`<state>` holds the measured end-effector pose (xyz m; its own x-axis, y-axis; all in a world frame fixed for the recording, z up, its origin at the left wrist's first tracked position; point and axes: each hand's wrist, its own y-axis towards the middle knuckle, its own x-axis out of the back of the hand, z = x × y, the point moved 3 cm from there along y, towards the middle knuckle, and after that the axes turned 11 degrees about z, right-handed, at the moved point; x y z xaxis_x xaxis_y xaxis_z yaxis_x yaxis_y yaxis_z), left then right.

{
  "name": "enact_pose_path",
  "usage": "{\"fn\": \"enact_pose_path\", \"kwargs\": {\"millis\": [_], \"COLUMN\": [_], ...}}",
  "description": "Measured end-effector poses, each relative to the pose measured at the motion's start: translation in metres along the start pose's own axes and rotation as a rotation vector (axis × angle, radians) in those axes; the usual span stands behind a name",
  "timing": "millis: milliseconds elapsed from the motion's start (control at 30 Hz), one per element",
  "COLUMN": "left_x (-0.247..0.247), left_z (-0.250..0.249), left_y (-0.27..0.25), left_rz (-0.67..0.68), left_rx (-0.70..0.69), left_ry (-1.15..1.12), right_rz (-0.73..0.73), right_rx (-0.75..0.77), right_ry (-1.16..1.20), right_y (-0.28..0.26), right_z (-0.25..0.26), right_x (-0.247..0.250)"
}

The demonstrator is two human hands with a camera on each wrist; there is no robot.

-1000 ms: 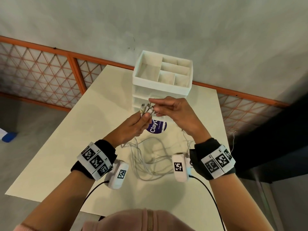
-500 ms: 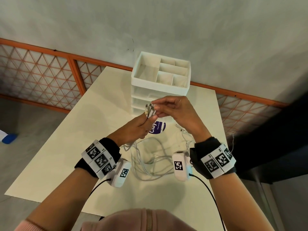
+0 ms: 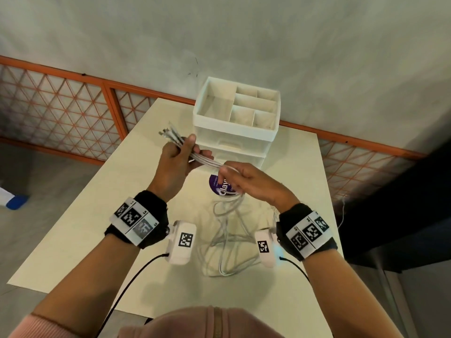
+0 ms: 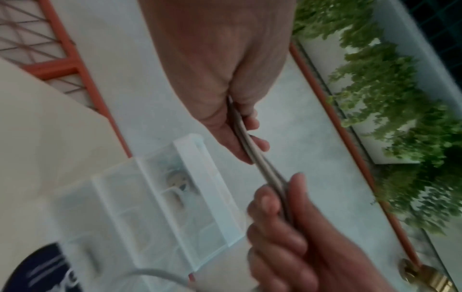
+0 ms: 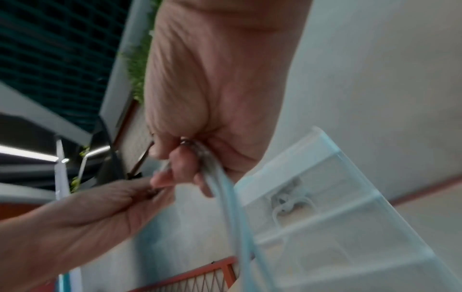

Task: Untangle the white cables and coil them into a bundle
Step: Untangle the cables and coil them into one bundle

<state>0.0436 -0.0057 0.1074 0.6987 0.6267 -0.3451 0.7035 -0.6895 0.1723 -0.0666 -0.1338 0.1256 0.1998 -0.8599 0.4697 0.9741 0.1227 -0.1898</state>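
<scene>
Several white cables (image 3: 207,161) run taut as one bunch between my two hands above the table. My left hand (image 3: 186,150) grips the bunch near its plug ends (image 3: 167,131), which stick out up and to the left. My right hand (image 3: 229,182) holds the same bunch lower and to the right, fingers curled round it. Below it the rest of the cables (image 3: 227,242) hang down into a loose tangle on the table. The left wrist view shows the cables (image 4: 260,164) stretched from my left hand (image 4: 240,126) to my right hand (image 4: 285,217). The right wrist view shows my right hand (image 5: 185,164) clasping the cables (image 5: 226,199).
A white drawer organizer (image 3: 235,134) with open top compartments stands at the table's far end, just behind my hands. A round purple sticker (image 3: 218,184) lies under my right hand. The cream table (image 3: 97,215) ends at an orange railing (image 3: 114,106) on the left and back.
My left hand has pulled the plug ends up and to the left. My right hand has slid down the bunch, so a straight length now spans the two hands.
</scene>
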Motion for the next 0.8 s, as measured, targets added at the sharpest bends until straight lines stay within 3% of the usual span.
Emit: {"fn": "enact_pose_path", "kwargs": {"millis": [167,233,300,367,433,467,533,667,800], "left_x": [0.003,-0.002,-0.007,-0.005,-0.013,-0.022,-0.035,-0.044,-0.040], "left_z": [0.028,0.035,0.040,0.041,0.031,0.025,0.021,0.020,0.004], "left_y": [-0.010,-0.016,-0.020,-0.022,-0.022,-0.022,-0.025,-0.029,-0.026], "left_rz": [-0.171,-0.199,-0.184,-0.189,-0.077,0.026,0.192,0.388,0.459], "left_rx": [0.086,0.173,0.310,0.394,0.276,0.209,0.189,0.246,0.247], "left_ry": [-0.203,-0.193,-0.053,0.388,0.800,0.804,0.612,0.441,0.378], "right_rz": [-0.219,-0.230,-0.196,-0.146,-0.086,-0.064,-0.058,-0.117,-0.075], "right_rx": [-0.009,-0.023,-0.040,-0.072,-0.111,-0.130,-0.139,-0.181,-0.150], "right_ry": [-0.071,-0.030,0.050,0.093,0.072,0.049,-0.001,-0.003,0.174], "right_y": [0.000,0.001,0.001,-0.002,-0.004,-0.003,-0.002,-0.006,-0.014], "right_z": [0.012,0.009,0.006,0.005,0.006,0.006,0.009,0.005,-0.018], "right_x": [0.008,0.010,0.014,0.019,0.022,0.023,0.023,0.029,0.020]}}
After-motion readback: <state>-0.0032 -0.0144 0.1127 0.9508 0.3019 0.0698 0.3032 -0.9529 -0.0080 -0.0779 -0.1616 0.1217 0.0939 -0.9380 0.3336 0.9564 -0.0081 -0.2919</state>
